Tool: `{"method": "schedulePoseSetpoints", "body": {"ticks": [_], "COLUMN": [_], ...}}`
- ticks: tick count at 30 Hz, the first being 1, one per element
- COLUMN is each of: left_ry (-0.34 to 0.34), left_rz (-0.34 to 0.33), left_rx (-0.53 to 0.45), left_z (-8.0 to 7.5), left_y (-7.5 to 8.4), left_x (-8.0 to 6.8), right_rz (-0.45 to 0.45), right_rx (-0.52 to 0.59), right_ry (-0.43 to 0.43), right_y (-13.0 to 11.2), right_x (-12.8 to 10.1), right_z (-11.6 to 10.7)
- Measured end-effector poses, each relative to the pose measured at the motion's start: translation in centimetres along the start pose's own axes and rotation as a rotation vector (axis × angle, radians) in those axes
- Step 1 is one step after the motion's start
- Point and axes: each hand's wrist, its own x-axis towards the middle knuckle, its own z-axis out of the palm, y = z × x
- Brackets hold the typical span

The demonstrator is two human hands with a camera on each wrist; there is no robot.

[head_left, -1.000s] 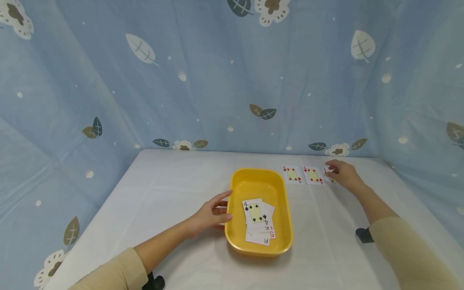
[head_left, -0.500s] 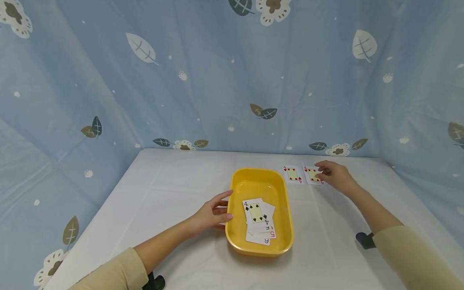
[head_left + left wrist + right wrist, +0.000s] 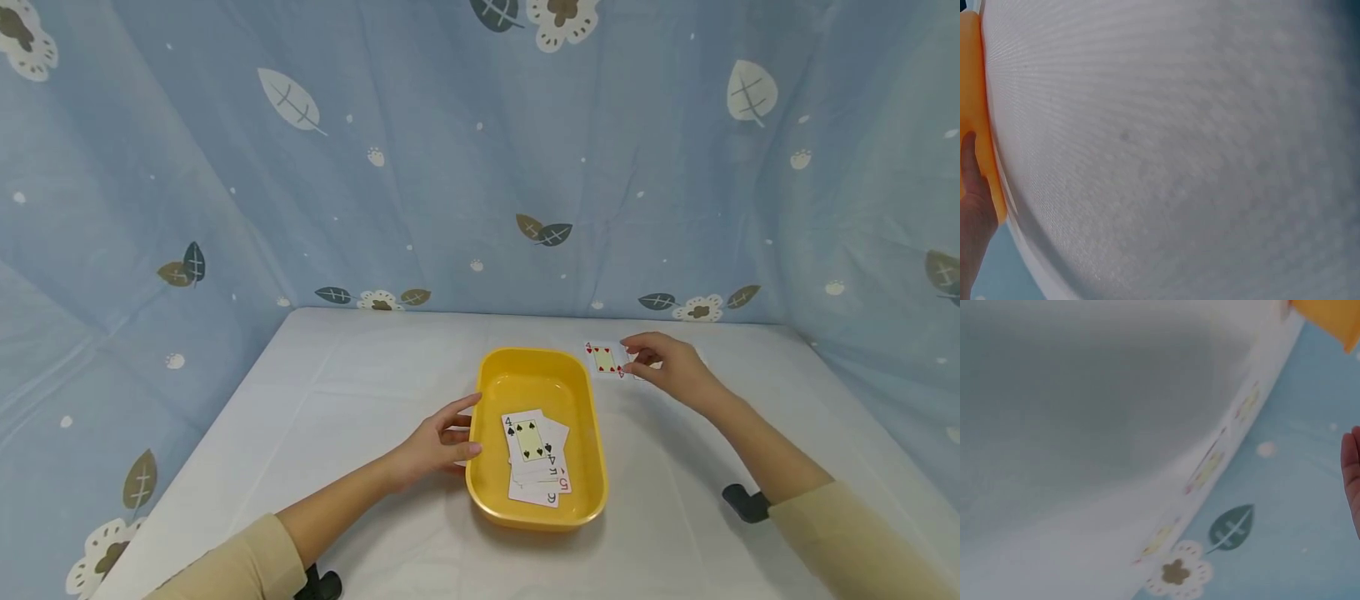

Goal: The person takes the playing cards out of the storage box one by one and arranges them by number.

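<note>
One card point(image 3: 604, 359) by the right hand point(image 3: 667, 367), whose curled fingers hide their grip, could slide off the worktop point(image 3: 360, 392); left hand point(image 3: 438, 437) loosely steadies the tray point(image 3: 592, 425).

tray point(image 3: 592, 433): glossy yellow plastic | table cover point(image 3: 360, 383): matt white, probably cloth

By your left hand point(image 3: 438, 442), the top card point(image 3: 527, 437) in the yellow tray point(image 3: 525, 375) reads "4" with black spades. Beneath it, card edges point(image 3: 553, 479) show an upside-down "A", a red "5" and what looks like a "6". Just left of your right hand point(image 3: 667, 367), the card on the tabletop point(image 3: 604, 359) reads a red "4" with hearts.
</note>
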Motion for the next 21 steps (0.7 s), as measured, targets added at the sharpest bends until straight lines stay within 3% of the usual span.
{"method": "schedulePoseSetpoints", "body": {"ticks": [9,16,21], "left_ry": [0.002,0.000,-0.007], "left_rz": [0.004,0.009,0.013], "left_rx": [0.002,0.004,0.012], "left_z": [0.1,0.1,0.1], "left_y": [0.0,0.0,0.1], "left_x": [-0.1,-0.1,-0.1], "right_rz": [-0.105,-0.183,-0.205], "right_rx": [0.034,0.086,0.099], "right_ry": [-0.008,-0.094,-0.202], "right_y": [-3.0,-5.1,-6.4], "right_x": [-0.2,0.0,0.2], "right_z": [0.8,1.9,3.0]}}
